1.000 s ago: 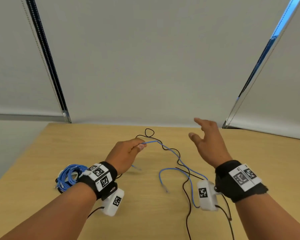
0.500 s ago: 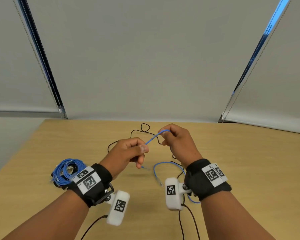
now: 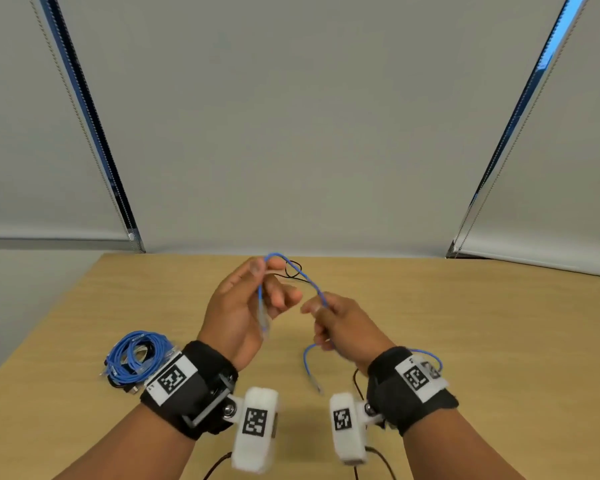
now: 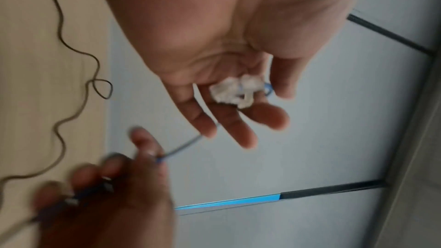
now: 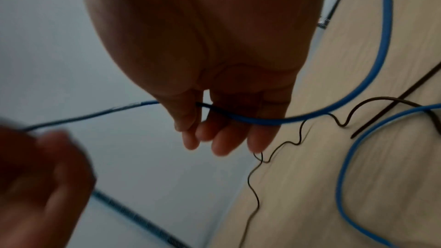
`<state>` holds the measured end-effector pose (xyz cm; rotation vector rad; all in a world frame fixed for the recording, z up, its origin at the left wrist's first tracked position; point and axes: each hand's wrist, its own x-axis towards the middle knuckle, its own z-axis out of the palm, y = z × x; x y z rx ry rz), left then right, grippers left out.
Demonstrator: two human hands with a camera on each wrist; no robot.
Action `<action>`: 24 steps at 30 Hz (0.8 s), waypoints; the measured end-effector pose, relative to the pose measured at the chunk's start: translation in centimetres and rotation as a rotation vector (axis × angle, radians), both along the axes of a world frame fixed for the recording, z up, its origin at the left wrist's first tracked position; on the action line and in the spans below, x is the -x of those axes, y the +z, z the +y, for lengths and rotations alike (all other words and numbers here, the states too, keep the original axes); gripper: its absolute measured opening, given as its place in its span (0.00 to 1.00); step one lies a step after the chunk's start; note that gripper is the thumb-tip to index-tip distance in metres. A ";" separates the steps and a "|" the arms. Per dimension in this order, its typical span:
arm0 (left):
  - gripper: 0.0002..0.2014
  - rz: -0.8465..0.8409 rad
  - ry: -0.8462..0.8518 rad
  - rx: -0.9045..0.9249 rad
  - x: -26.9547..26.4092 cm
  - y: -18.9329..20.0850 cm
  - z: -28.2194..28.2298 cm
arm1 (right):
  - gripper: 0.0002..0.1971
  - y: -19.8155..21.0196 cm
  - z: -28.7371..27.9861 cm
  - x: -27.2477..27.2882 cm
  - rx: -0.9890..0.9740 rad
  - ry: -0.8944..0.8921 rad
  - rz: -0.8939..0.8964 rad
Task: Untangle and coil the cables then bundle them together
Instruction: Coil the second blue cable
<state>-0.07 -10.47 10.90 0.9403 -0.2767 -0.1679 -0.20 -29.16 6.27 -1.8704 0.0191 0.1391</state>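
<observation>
A loose blue cable (image 3: 313, 285) arcs between my two raised hands. My left hand (image 3: 265, 268) pinches it near the top, and the end with its clear plug (image 4: 235, 91) hangs down across the palm. My right hand (image 3: 319, 308) grips the same cable lower and to the right, where it runs across the fingers (image 5: 238, 118). Below that hand the cable drops to the table, its other end (image 3: 317, 388) lying between my wrists. A thin black cable (image 3: 293, 270) lies kinked on the table behind my hands, with more of it in the right wrist view (image 5: 255, 195).
A coiled bundle of blue cables (image 3: 136, 355) lies on the wooden table (image 3: 499, 341) beside my left wrist. The table's far edge meets a grey wall of blinds (image 3: 291, 133). Black leads from the wrist cameras trail toward me at the near edge.
My right hand, open a second ago, came in and took the blue cable. The left hand lifted and turned palm inward, so the cable now arches from it down to the right hand.
</observation>
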 end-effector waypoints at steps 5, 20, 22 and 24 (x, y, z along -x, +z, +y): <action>0.14 -0.020 0.262 0.052 -1.9 3.4 -1.1 | 0.10 -0.2 1.5 2.8 0.125 0.287 0.060; 0.18 -0.168 -0.292 -0.525 -0.9 2.5 -1.3 | 0.04 12.0 -2.0 3.6 0.358 0.103 -0.536; 0.19 -0.153 -0.374 -0.435 -1.1 3.2 -0.8 | 0.07 12.2 -1.5 3.7 0.187 0.188 -0.495; 0.18 -0.140 -0.445 -0.379 -1.2 3.7 -0.2 | 0.06 12.2 -1.1 3.5 0.150 0.210 -0.502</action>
